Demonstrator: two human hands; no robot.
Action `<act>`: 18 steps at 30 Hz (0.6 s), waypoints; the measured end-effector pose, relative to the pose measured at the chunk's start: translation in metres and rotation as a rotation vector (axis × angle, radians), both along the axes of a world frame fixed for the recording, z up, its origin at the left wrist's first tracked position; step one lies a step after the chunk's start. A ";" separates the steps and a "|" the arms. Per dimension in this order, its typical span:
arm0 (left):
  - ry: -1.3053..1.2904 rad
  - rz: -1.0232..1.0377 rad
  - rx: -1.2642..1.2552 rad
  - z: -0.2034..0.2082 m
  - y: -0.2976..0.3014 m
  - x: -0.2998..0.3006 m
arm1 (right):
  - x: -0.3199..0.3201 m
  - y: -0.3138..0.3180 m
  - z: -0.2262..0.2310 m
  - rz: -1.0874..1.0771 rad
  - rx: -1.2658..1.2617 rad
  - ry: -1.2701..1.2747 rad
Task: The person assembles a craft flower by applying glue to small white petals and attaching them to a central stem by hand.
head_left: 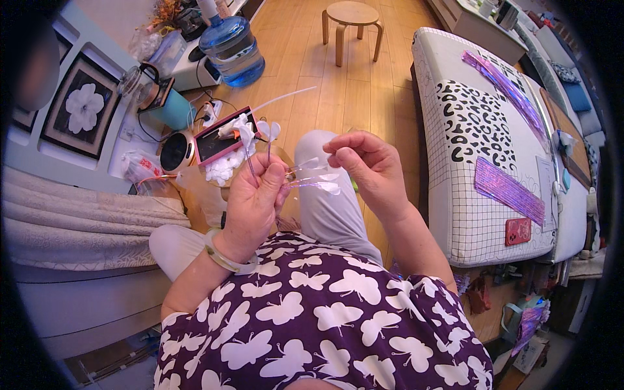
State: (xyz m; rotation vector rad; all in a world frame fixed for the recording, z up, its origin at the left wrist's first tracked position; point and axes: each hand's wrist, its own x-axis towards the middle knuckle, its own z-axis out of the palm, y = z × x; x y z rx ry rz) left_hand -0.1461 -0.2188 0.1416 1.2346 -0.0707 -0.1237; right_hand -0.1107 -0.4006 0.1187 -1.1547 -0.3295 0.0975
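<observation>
My left hand [252,203] is closed in front of my lap, pinching several thin, shiny purple stems between thumb and fingers. White petal-shaped pieces [329,188] tip the stems; some point up, others fan out to the right. Close by on the right, my right hand [378,174] has its thumb and fingers curled together in a pinch, near the petal tips. Whatever lies between those fingertips, if anything, is too small to make out. Beyond the left hand, a pile of white petals [224,167] sits beside a pink-rimmed tray [207,147] with a glue gun [233,130] on it.
On the right, a white covered couch [478,227] carries shiny purple strips [508,188] and a red phone [518,231]. A wooden stool [352,13] stands ahead on the wood floor. At the left are a blue water jug [233,53], a teal container [177,110] and a grey curtain [84,227].
</observation>
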 end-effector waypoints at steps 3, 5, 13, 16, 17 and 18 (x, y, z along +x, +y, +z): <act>0.013 -0.002 -0.007 0.000 0.000 -0.001 | -0.002 -0.001 -0.004 -0.054 -0.032 0.037; 0.012 -0.005 -0.009 -0.002 0.002 -0.001 | -0.003 -0.001 -0.006 -0.076 -0.028 0.063; -0.042 0.028 -0.020 -0.003 0.000 -0.002 | -0.008 -0.010 -0.027 0.004 -0.096 0.095; -0.136 0.069 0.040 -0.005 0.000 -0.002 | -0.015 -0.002 -0.028 0.146 -0.085 0.070; -0.135 0.069 0.039 -0.005 0.000 -0.002 | -0.016 0.002 -0.027 0.146 -0.086 0.071; -0.159 0.068 0.073 -0.004 -0.001 -0.003 | -0.019 0.003 -0.023 0.176 -0.032 0.073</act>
